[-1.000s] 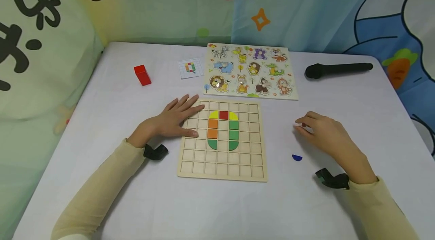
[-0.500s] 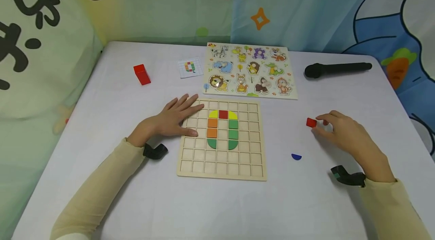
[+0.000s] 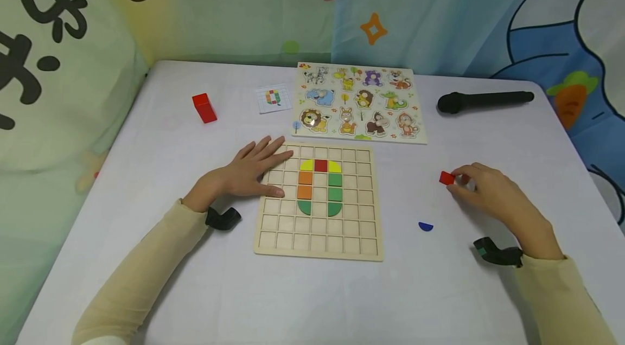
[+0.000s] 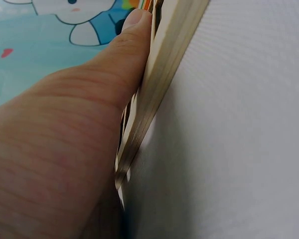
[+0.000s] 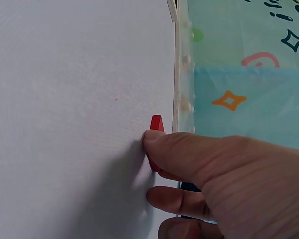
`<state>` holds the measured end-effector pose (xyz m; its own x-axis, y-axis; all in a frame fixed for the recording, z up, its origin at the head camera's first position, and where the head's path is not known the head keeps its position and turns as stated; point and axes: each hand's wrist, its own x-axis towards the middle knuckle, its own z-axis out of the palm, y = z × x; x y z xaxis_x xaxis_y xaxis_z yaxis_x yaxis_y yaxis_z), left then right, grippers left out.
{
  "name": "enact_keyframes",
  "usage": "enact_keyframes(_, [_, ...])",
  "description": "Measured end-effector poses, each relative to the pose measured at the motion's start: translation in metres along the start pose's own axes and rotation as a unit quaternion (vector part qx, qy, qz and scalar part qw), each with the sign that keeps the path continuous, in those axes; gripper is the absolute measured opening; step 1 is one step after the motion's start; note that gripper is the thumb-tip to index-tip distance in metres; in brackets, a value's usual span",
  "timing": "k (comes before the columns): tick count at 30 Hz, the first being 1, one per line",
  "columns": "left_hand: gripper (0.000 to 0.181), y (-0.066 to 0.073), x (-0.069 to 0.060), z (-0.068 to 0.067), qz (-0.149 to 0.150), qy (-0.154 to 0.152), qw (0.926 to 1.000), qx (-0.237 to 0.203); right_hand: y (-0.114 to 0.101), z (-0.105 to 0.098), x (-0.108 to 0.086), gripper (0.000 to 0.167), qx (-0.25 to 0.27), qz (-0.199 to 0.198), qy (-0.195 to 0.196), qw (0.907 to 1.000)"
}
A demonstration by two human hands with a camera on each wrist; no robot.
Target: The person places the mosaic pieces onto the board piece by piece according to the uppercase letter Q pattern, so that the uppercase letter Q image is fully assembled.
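Note:
In the head view my left hand (image 3: 250, 170) lies spread over the left edge of a wooden grid board (image 3: 319, 243). The left wrist view shows the thumb (image 4: 124, 59) along that edge. Several coloured tiles sit in the grid: two yellow, one red (image 3: 320, 165), two orange (image 3: 305, 185) and several green ones (image 3: 335, 193). Right of the board my right hand (image 3: 498, 201) pinches a small red square piece (image 3: 446, 178) between thumb and fingers. The right wrist view shows this red piece (image 5: 157, 123) partly hidden behind the thumb. A dark blue half-round tile (image 3: 426, 227) lies between board and right hand.
Behind the board lies an animal picture puzzle (image 3: 359, 102), with a small pattern card (image 3: 273, 98) to its left. A red block (image 3: 204, 108) rests at the back left. A black microphone (image 3: 485, 101) lies at the back right.
My right hand has moved to the right, and the red piece now shows at its fingertips. It dips slightly in the last half second. My left hand stays put.

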<state>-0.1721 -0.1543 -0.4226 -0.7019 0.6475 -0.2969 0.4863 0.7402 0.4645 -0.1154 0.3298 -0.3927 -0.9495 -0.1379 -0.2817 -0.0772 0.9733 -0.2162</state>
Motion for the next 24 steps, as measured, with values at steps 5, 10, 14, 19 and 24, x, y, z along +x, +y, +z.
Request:
enact_keyframes(5, [0.092, 0.001, -0.001, -0.001, 0.002, -0.001, 1.0, -0.001, 0.002, 0.0, 0.0, 0.045, 0.025, 0.007, -0.013, 0.9996])
enact_keyframes(10, [0.092, 0.001, -0.001, -0.001, 0.004, 0.001, 1.0, 0.001, -0.002, 0.0, -0.001, 0.046, 0.034, 0.011, -0.004, 0.9993])
enact_keyframes(14, [0.091, 0.001, 0.0, -0.001, 0.002, 0.001, 1.0, -0.001, -0.01, -0.002, -0.002, 0.047, 0.03, 0.005, 0.005, 0.9995])
enact_keyframes(19, [0.091, 0.001, 0.0, -0.001, 0.002, 0.001, 1.0, -0.001, -0.026, -0.003, -0.002, 0.046, 0.023, -0.005, 0.005, 0.9997])
enact_keyframes(24, [0.091, -0.001, 0.0, 0.0, 0.002, 0.002, 1.0, 0.0, -0.047, -0.001, -0.004, 0.041, 0.008, -0.029, 0.008, 0.9995])
